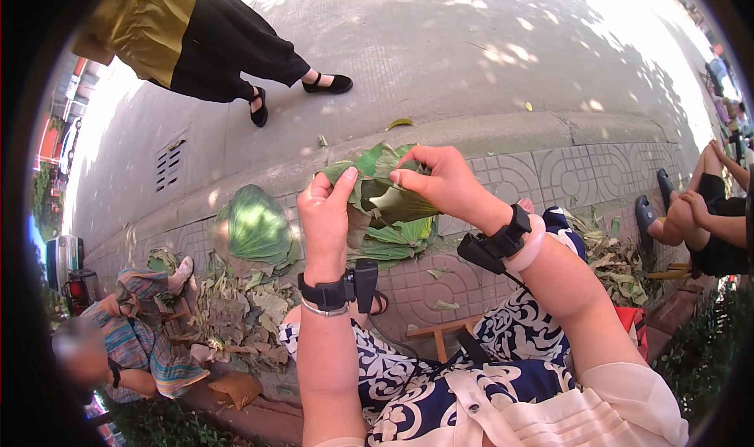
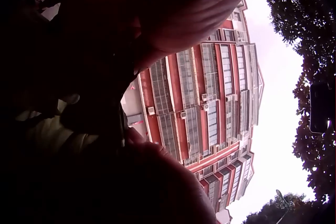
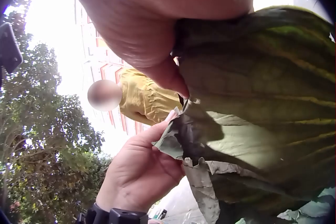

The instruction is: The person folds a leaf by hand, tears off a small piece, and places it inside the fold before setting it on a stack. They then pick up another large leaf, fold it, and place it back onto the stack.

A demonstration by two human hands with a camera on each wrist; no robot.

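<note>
A large green leaf (image 1: 403,201) with ragged, folded edges is held up in front of the body by both hands. The left hand (image 1: 326,215) pinches its upper left edge between thumb and fingers. Close by, the right hand (image 1: 452,184) pinches the upper right part. In the right wrist view the leaf (image 3: 252,108) fills the right side, the right hand (image 3: 168,19) grips its top edge, and the left hand (image 3: 139,171) pinches a torn corner. Dark shadow hides most of the left hand (image 2: 184,29) in the left wrist view.
Green leaves (image 1: 397,239) lie on the paving beyond the lap, another large leaf (image 1: 259,223) to their left. Dry leaf scraps (image 1: 236,313) are heaped at left, more (image 1: 616,259) at right. A standing person (image 1: 228,47) is ahead; seated people are at both sides.
</note>
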